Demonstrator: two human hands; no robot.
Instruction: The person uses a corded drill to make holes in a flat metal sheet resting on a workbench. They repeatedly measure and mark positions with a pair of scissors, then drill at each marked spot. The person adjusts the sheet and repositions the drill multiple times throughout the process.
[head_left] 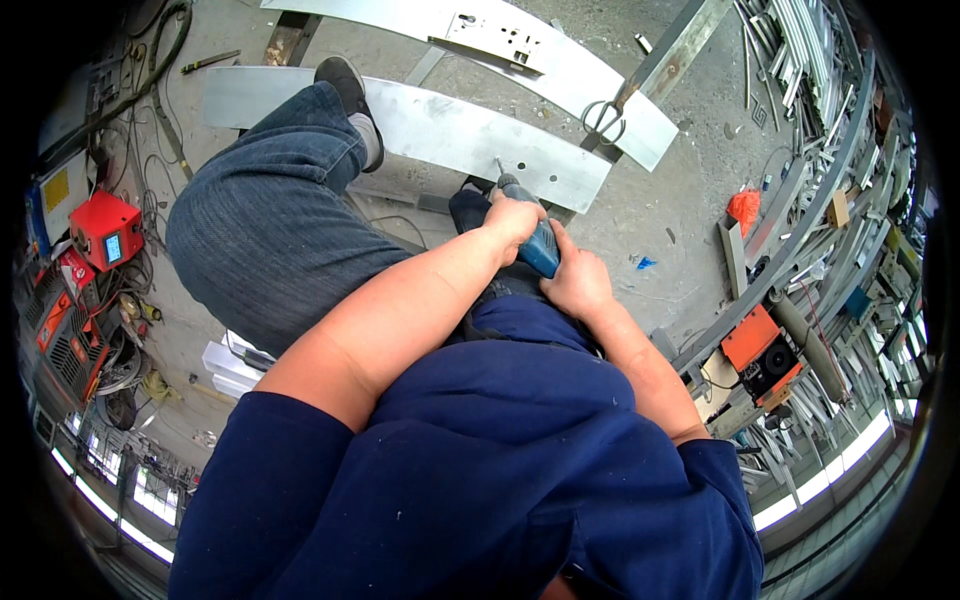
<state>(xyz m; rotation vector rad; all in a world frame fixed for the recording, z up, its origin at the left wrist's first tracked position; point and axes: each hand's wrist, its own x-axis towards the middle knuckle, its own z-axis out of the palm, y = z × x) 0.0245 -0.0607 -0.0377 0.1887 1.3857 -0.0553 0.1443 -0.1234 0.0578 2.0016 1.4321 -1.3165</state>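
A blue power drill [541, 252] is in both my hands. My left hand [514, 222] is wrapped round its front part behind the chuck. My right hand [580, 283] grips its rear, its fingers partly hidden. The thin bit points at the nearer metal strip [440, 122], close to two dark round holes [521, 166]; whether the tip touches the metal I cannot tell. My shoe [347, 88] rests on that strip. Beyond it lies a second metal strip [590, 75], carrying a flat plate with cutouts [490, 38]. Dark-handled scissors [604, 118] lie at its right end.
Beams [680, 55] support the strips. A red machine with a small screen [106, 231] and cables stand at left. Metal offcuts and profiles [810, 70] pile up along the right, with an orange machine [762, 352] and an orange bag [744, 209] there.
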